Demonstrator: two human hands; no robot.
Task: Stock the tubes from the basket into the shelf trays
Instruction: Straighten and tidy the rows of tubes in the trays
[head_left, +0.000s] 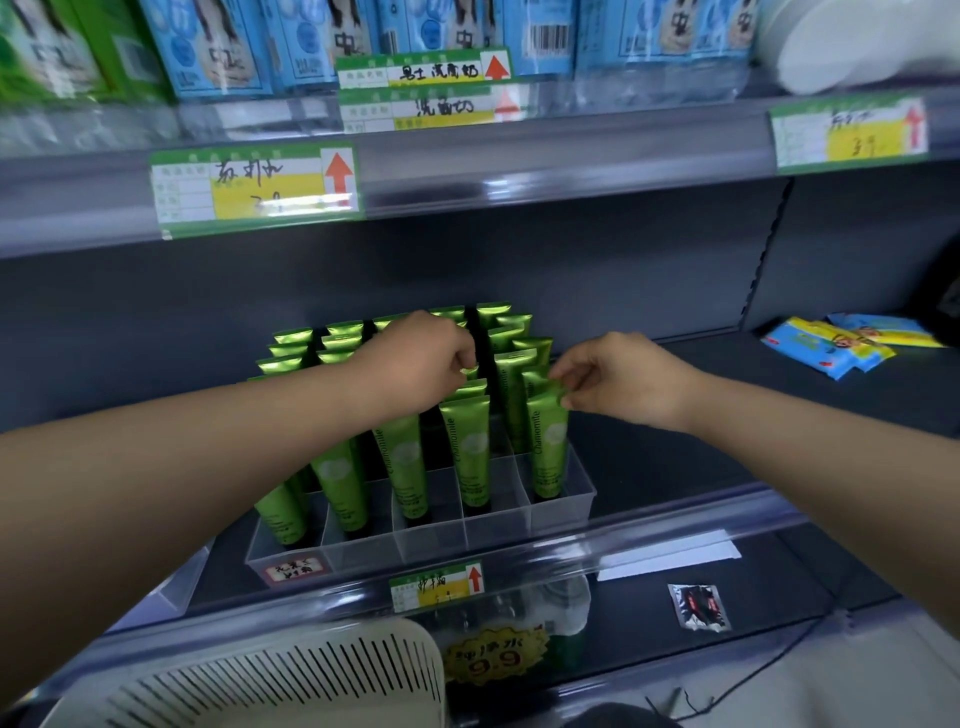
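A clear divided tray (563, 512) on the dark shelf holds several upright green Chamomile tubes (467, 457) in rows. My left hand (415, 358) reaches over the middle rows, its fingers curled on the crimped top of a tube in the middle column. My right hand (618, 379) pinches the top of the front tube (548, 452) in the rightmost column, which stands in its compartment. The cream slotted basket (270, 680) sits at the bottom left below the shelf edge; its inside is hidden.
Blue and yellow packets (831, 345) lie on the shelf to the right. A small foil sachet (698, 607) lies on the lower shelf. Price labels (436, 584) line the shelf rails. Blue and green boxes fill the shelf above.
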